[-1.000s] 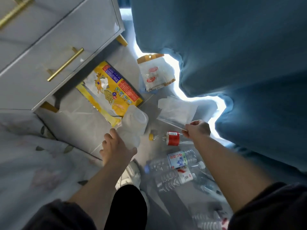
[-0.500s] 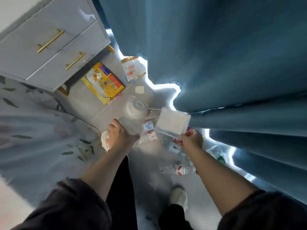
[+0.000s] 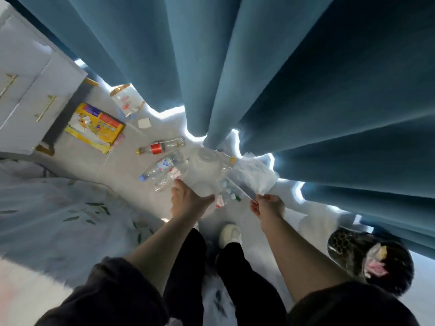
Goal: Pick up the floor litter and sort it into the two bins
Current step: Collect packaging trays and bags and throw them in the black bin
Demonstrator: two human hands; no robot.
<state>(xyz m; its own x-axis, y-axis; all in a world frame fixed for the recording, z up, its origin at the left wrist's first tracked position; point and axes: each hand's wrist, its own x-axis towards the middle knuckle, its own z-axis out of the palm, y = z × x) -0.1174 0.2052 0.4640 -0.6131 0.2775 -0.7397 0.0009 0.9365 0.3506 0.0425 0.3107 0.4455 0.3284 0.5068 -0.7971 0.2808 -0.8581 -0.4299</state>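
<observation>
My left hand (image 3: pixel 188 200) grips a translucent white plastic jug (image 3: pixel 203 170), held up over the floor. My right hand (image 3: pixel 267 204) pinches the lower edge of a clear plastic bag (image 3: pixel 253 176), which hangs beside the jug. On the floor lie a yellow printed packet (image 3: pixel 96 127), a clear pouch with red marks (image 3: pixel 126 103), a small white scrap (image 3: pixel 144 123), a red-labelled bottle (image 3: pixel 160 147) and two clear water bottles (image 3: pixel 164 165). More small litter shows through the jug and bag. A black-lined bin (image 3: pixel 374 255) holding some trash stands at the lower right.
Heavy blue curtains (image 3: pixel 259 67) hang right in front and to the right. A white drawer cabinet with gold handles (image 3: pixel 30 90) stands at the left. A bed with a leaf-print cover (image 3: pixel 58 208) fills the lower left. My feet stand on the grey floor (image 3: pixel 127 175).
I have stood up, so the floor litter looks farther away. Both hands lifted the jug and bag off the floor. The view swung right and the black bin came into sight.
</observation>
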